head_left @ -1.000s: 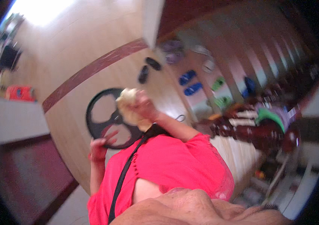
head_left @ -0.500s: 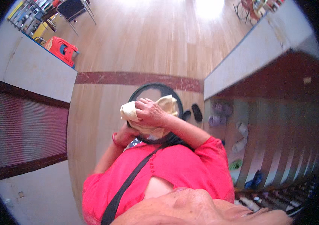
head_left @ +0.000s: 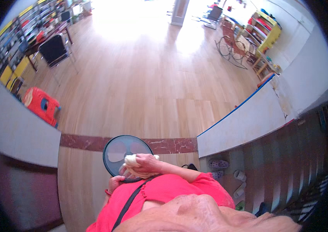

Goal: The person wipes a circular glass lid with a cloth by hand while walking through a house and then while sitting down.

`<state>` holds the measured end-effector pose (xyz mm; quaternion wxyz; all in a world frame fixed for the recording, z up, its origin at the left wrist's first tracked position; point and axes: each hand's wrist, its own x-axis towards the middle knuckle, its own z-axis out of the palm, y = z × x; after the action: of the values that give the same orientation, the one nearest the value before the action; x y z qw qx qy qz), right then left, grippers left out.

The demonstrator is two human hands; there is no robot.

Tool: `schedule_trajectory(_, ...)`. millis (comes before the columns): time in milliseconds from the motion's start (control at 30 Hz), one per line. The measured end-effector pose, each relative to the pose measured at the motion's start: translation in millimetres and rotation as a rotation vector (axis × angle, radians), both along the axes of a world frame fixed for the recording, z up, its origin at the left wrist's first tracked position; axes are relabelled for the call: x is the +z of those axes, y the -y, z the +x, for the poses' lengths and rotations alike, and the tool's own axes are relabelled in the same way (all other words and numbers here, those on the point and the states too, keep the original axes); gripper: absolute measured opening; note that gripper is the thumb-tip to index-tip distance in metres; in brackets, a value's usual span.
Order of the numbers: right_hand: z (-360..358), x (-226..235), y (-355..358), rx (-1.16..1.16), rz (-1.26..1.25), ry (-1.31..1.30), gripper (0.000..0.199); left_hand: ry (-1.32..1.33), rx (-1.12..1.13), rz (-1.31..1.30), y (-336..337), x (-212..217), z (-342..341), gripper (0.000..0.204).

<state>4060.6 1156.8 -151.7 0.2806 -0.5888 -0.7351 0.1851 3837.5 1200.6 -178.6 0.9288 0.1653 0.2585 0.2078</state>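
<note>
While our right hand [head_left: 147,163] clutches the cloth [head_left: 130,160] and our left hand [head_left: 115,183] grips the disc [head_left: 114,164] by its edge, left of lower centre, our hard pressing could tip it from that one-sided hold.

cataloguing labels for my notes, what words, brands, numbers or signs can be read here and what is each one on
No readable text anywhere.
Dark-rimmed disc: no lettering visible.
Pale cloth: no lettering visible.
Orange-red plastic item at left: no wording can be made out.
Packed shelving, upper left: contents too small and blurred to read.
Yellow shelf unit, upper right: too small to read.
</note>
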Motion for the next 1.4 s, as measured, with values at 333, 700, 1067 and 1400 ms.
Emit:
schedule_trajectory(333,59,8,-200,-0.12,0.26,-0.199,0.031,0.097,-0.411,-0.11,-187,-14,123,0.061)
schedule_trajectory(700,271,-12,-280,0.073,-0.171,-0.16,0.03,0.112,-0.485,-0.225,-326,13,275,0.066)
schedule_trajectory(1067,431,-12,-473,-0.474,0.26,-0.028,0.035,-0.046,-0.342,-0.006,-429,96,403,0.078)
schedule_trajectory(1400,410,43,-660,0.106,0.662,-0.065,0.025,-0.022,-0.336,0.154,-613,48,469,0.078)
